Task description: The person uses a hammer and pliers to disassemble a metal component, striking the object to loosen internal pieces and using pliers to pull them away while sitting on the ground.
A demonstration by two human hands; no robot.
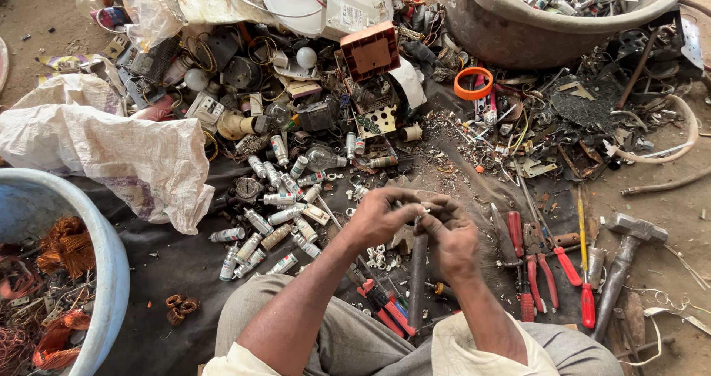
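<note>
Pinching small part [424,212], left hand [381,215], right hand [452,235] together; scrap-littered dirt floor [44,21].

Bare dirt floor [44,13] lies under even daylight. A dark cloth [185,257] covers the middle ground.

My one camera sits on my head, looking steeply down, close over my lap and the cluttered floor [185,272].

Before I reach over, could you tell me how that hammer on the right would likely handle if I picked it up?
The hammer looks all metal, so probably stiff and heavy for its size. Its blocky head would likely make it top-heavy. Lying flat on the ground, it seems unlikely to roll.
</note>
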